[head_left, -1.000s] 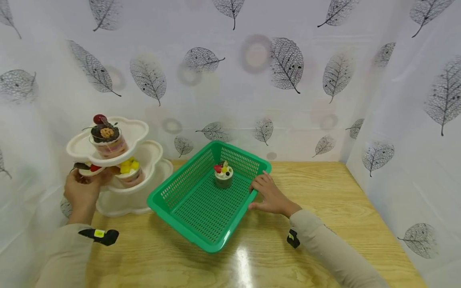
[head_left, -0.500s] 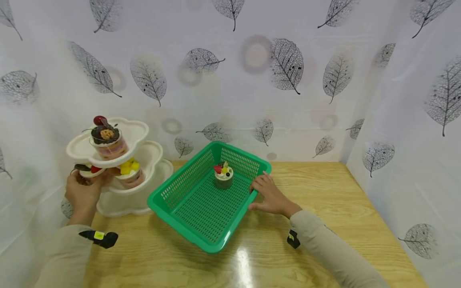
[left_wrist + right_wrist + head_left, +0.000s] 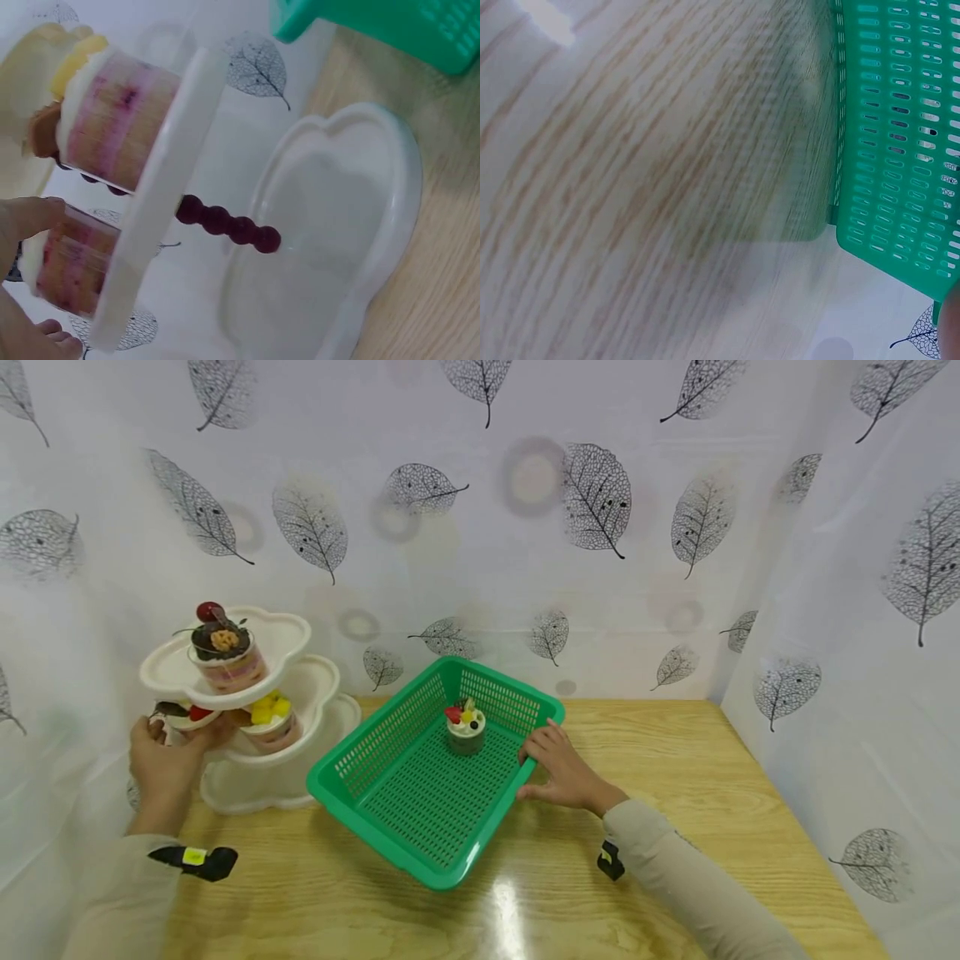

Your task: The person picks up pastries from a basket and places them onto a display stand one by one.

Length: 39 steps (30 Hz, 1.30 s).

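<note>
The left hand (image 3: 163, 768) reaches up from the near side to the white stand's middle tier (image 3: 321, 681), fingers and thumb parted around the strawberry-topped cup (image 3: 75, 266), though I cannot tell whether the fingertips touch it; a mango-topped cup (image 3: 273, 733) sits just beside it, and the top tier (image 3: 161, 667) overhangs closely. The right hand (image 3: 562, 768), wrist low, pinches the rim of the green basket (image 3: 420, 810) between fingers and thumb. The basket's left corner comes close to the stand, while the wooden table (image 3: 675, 760) opens out rightward to its far edge.
</note>
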Available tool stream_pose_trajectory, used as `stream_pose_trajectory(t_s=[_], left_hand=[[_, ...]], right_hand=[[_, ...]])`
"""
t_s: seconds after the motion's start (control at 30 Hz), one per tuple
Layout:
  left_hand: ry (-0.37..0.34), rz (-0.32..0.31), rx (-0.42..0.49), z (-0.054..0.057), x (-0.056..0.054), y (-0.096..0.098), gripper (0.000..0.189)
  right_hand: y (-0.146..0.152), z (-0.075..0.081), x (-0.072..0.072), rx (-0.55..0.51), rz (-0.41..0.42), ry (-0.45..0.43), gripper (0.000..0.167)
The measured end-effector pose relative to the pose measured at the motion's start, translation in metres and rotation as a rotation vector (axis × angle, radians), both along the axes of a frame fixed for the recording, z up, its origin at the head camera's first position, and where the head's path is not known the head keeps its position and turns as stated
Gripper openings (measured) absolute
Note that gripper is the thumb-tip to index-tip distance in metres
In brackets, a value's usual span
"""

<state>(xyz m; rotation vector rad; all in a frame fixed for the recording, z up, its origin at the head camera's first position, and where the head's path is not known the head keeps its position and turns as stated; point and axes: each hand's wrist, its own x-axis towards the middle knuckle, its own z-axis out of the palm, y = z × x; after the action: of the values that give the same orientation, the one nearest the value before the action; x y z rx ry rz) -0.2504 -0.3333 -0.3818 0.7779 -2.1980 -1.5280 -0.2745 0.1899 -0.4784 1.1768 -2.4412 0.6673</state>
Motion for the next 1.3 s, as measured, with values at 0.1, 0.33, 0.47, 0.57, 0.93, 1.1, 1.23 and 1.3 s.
stream_pose_trajectory(t_s=[0.1, 0.33, 0.47, 0.57, 0.93, 1.1, 1.23, 1.3], left_hand=[[-0.018, -0.004, 0.011, 0.010, 0.006, -0.001, 0.102], [0.023, 0.079, 0.005, 0.044, 0.024, 0.004, 0.091], [0.174, 0.084, -0.022, 0.062, 0.036, 0.017, 0.085], [0.311, 0.024, -0.099, 0.075, 0.043, 0.032, 0.083], [0.602, -0.380, -0.246, 0.116, 0.033, 0.113, 0.083], [0.563, -0.582, -0.281, 0.127, 0.009, 0.153, 0.088], [0.503, -0.684, -0.309, 0.122, -0.014, 0.186, 0.091], [0.465, -0.722, -0.303, 0.115, -0.027, 0.204, 0.093]], right_hand=[[0.000, 0.000, 0.000, -0.004, 0.005, -0.003, 0.074], [0.000, 0.000, 0.001, 0.013, 0.000, -0.010, 0.075], [0.000, 0.001, 0.000, 0.022, -0.006, -0.011, 0.075], [0.000, 0.001, 0.000, 0.027, -0.008, -0.014, 0.075], [0.000, -0.001, 0.000, 0.023, -0.016, -0.016, 0.073], [-0.001, -0.002, -0.001, 0.024, -0.012, -0.021, 0.075], [0.000, -0.002, -0.001, 0.025, -0.010, -0.021, 0.074], [0.001, -0.002, -0.002, 0.018, -0.011, -0.014, 0.075]])
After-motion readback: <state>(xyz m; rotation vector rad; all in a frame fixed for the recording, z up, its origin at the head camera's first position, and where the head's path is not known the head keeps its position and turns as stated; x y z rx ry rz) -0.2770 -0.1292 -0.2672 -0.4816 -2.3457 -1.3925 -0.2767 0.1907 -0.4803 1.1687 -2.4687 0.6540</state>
